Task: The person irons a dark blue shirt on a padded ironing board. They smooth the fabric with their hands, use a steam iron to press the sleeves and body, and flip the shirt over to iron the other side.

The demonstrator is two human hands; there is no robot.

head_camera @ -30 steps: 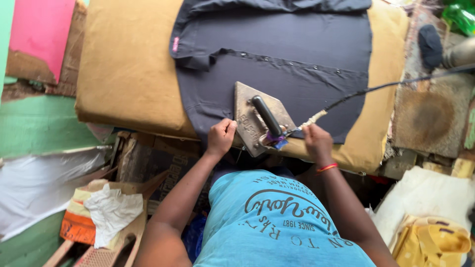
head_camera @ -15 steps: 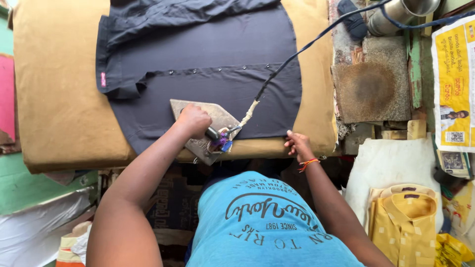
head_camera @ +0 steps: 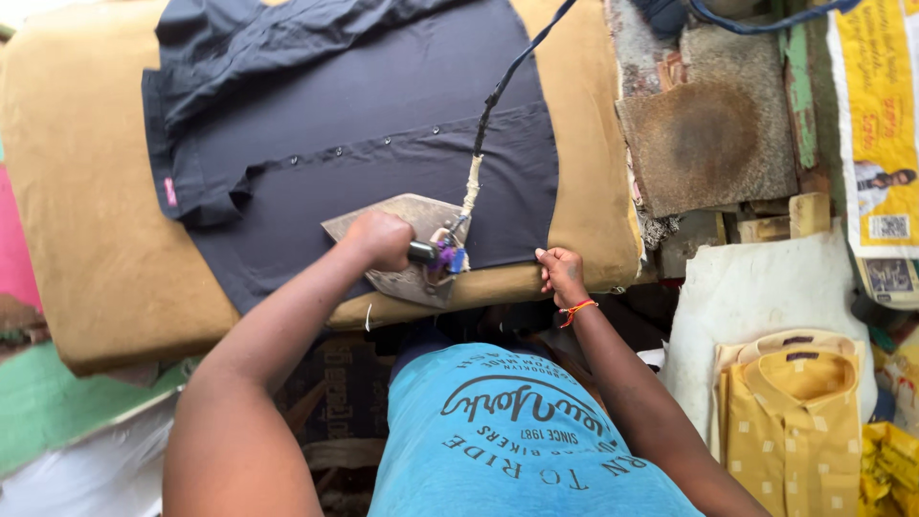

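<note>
L hand: [head_camera: 381, 239] closed round the handle of the iron [head_camera: 407, 249], gripping firm. A sec ago the R hand had that handle; L has taken over since.
R hand: [head_camera: 560, 273] off the iron now, fingers pinching the near hem of the shirt [head_camera: 383, 163] at the pad's front edge. Narrow grip, holding cloth only.
Iron: sole flat on lower front of shirt, tip pointing away to person's left. Cord [head_camera: 507, 81] runs up from its heel, across the cloth, out of frame top.
Shirt: dark navy, spread on tan padded surface [head_camera: 86, 191], button strip across the middle, sleeve folded over at upper left.
Change: view has shifted rightwards over last sec; iron sits a bit further right on the shirt than before.
Reading: hand swap + hem pinch suggests cloth being held taut while iron works the lower panel. Pressing under way, upper part + sleeve look creased yet.
Nearby: folded yellow shirt [head_camera: 790, 412] on white cloth at right, well apart. Scorched stone slab [head_camera: 708, 144] beside pad.
</note>
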